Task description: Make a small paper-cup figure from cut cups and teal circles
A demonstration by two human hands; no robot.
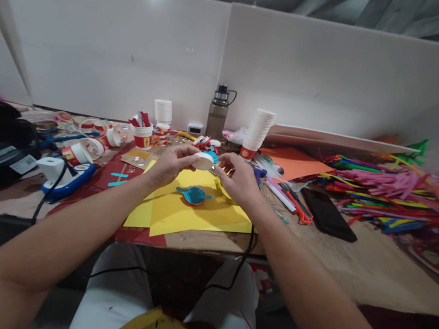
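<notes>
Above the yellow paper, my left hand [176, 164] is closed on a shallow round white roll [204, 162] that looks like tape. At the roll's right edge, my right hand [240, 178] has its fingers curled in. Whether a thin strip lies between those fingertips is too small to tell. Below both hands, a small round blue piece with an orange rim and two side tabs [194, 196] rests on the yellow paper sheets [179, 225]. Behind the roll, another blue piece [211, 155] is partly hidden.
Stacked paper cups [259, 132], a bottle [218, 113] and a cup of red pieces [141, 135] stand at the back. To the right lie a black phone [328, 214], an orange-handled tool [302, 213] and colourful pipe cleaners [386, 186]. A blue-and-white power strip [69, 182] is left.
</notes>
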